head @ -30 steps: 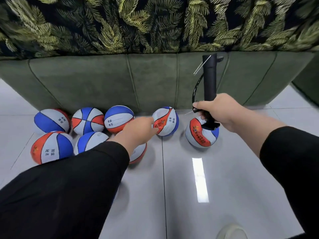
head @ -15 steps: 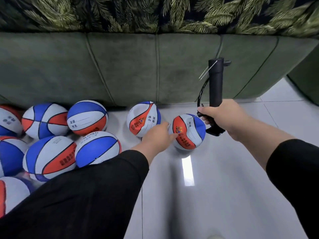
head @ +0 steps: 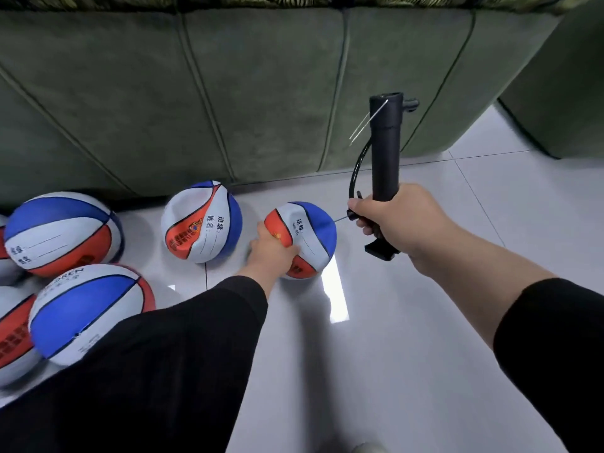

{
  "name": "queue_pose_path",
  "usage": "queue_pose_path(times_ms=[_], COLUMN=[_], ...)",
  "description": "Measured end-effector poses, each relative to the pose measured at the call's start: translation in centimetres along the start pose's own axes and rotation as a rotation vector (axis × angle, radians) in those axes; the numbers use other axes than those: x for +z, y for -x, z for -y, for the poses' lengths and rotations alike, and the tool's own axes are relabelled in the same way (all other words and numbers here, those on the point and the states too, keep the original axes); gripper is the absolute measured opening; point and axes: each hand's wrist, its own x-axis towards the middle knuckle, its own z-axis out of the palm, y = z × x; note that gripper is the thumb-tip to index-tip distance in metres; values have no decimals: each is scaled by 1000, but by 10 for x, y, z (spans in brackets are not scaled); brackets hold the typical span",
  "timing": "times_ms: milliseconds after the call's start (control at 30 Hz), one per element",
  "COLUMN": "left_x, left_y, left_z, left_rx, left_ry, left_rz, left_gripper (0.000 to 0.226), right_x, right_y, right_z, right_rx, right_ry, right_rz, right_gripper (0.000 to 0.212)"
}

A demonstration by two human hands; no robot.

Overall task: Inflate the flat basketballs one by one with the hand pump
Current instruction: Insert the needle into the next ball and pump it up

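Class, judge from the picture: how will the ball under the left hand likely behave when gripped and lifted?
The ball looks dented, so it will probably give under the left hand. Likely light. Being part flat, it should roll less readily on the glossy floor.

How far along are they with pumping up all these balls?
Nothing shows as finished. In hand: the left hand grips the rightmost ball, dented and soft, while the right hand holds the black pump with its needle close beside that ball, apparently not yet inserted. Left: the creased ball beside it; how full the balls at left are, I cannot tell.
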Motion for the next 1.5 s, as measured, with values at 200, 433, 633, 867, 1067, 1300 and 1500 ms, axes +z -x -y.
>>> queue_pose_path(times_ms=[200,433,633,867,1067,1300,1500], left_x=[-24,-109,-210,-321,-381,-387,-390], left_y=[14,75,131,214,269,289,307], left_z=[19,23,40,68,96,97,88], left_rx=[56,-108,-63,66,135,204,197], left_ry=[276,738,871,881,812,878,781], left_rz=[24,205,123,2,87,-110,-213], left_gripper=[81,50,51,50,49,28,58], right_x=[8,36,73,128,152,184,186], right_y=[-8,11,59,140,211,263,275], right_z=[9,61,114,167,190,180,182], right_rx=[-17,-130,-196,-247,-312,-275,-319], right_ry=[25,-55,-305,-579,-678,-698,-704], right_rz=[43,109,176,254,308,128,178], right_gripper=[26,36,28,23,29,38,67])
